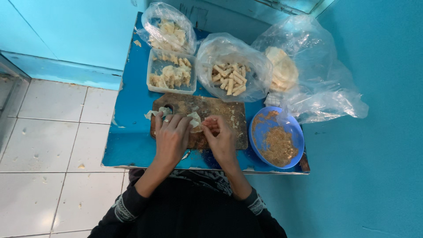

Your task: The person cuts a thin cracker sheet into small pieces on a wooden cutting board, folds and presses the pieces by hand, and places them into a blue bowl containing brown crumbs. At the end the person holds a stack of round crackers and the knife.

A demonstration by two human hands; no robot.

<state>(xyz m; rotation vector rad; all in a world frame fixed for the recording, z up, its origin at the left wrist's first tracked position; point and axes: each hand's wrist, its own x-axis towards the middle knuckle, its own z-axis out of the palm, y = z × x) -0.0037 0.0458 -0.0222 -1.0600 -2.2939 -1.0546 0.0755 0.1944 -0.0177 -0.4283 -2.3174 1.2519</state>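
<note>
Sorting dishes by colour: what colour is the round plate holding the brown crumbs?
Blue, a round plate right of the wooden board; seen in the head view.
</note>
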